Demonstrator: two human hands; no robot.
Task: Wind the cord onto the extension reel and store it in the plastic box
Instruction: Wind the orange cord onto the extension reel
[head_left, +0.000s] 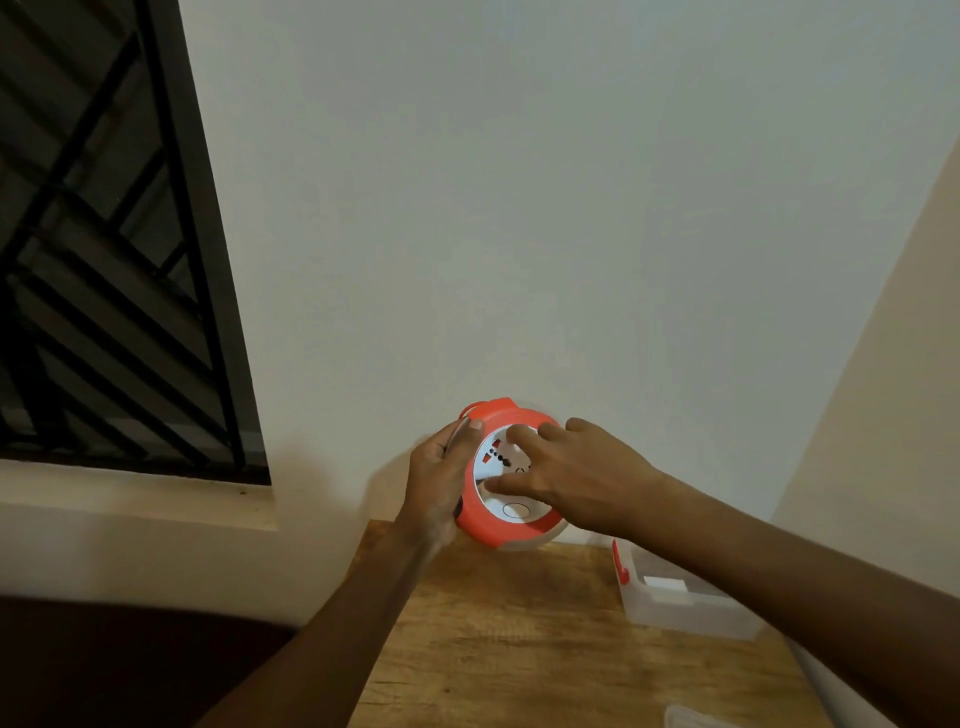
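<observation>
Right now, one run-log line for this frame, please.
left hand grips reel | right hand fingers on white hub | box open on table
</observation>
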